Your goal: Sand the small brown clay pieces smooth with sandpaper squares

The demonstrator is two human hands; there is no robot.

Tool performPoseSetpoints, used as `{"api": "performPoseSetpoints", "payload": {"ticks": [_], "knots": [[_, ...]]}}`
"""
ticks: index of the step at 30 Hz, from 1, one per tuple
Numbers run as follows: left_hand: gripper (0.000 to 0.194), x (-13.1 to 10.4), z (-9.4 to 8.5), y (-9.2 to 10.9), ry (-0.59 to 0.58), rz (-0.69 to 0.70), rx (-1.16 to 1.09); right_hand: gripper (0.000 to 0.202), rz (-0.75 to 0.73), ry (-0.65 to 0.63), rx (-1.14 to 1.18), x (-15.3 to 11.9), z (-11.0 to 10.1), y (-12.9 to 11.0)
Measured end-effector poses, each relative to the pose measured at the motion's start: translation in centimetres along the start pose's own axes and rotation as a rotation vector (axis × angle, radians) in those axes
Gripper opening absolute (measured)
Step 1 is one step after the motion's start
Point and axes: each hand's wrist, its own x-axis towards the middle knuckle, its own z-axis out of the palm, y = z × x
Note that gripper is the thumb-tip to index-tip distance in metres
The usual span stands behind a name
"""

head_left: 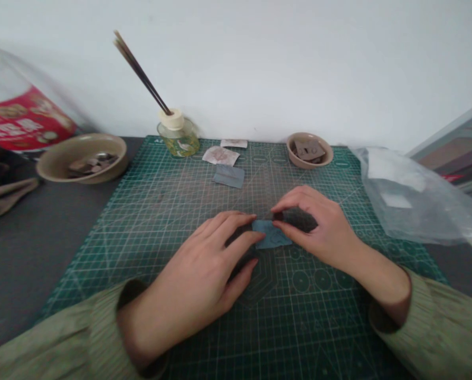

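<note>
A small blue sheet [273, 236], perhaps sandpaper, lies flat on the green cutting mat [228, 338] between my hands. My left hand [214, 258] has its fingers spread, with fingertips resting at the sheet's left edge. Thumb and forefinger of my right hand [319, 221] pinch a small dark brown piece [277, 216] at the sheet's upper edge. The fingers partly hide that piece, and I cannot tell whether it touches the sheet. Farther back are a grey-blue sheet [228, 176] and a worn, brown-stained pale sheet [220, 155].
A small bowl [329, 154] of flat brown pieces stands at the back right. At the left is a larger bowl [119, 158] with pieces inside. A reed diffuser [178, 134] stands at the back. A clear plastic bag [422, 206] covers the mat's right edge.
</note>
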Motion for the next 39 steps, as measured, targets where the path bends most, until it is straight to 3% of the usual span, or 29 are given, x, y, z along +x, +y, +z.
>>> {"api": "performPoseSetpoints", "payload": {"ticks": [4, 10, 16, 23, 25, 30, 39], "knots": [[0.044, 0.2, 0.3, -0.1, -0.005, -0.008, 0.004, 0.021, 0.118, -0.002, -0.090, -0.1, 0.2, 0.4], [0.038, 0.7, 0.3, -0.2, 0.007, -0.027, -0.021, 0.024, 0.125, 0.018, -0.081, -0.2, 0.3, 0.5], [0.035, 1.5, 0.6, -0.2, 0.006, -0.069, -0.059, 0.026, 0.153, -0.041, -0.090, -0.3, 0.5, 0.8], [0.033, 1.7, 0.5, 0.0, 0.017, -0.086, -0.101, 0.019, 0.114, 0.094, -0.111, -0.2, -0.2, 0.2], [0.036, 1.7, 0.3, 0.0, 0.020, -0.082, -0.129, 0.016, 0.119, 0.065, -0.054, -0.4, -0.3, -0.3], [0.034, 1.6, 0.1, 0.0, 0.020, -0.069, -0.173, 0.009, 0.070, -0.150, 0.015, -1.2, 0.2, -1.2], [0.033, 1.0, 0.1, 0.0, 0.051, -0.016, -0.075, 0.010, -0.029, -0.170, -0.010, -1.2, 0.9, -1.7]]}}
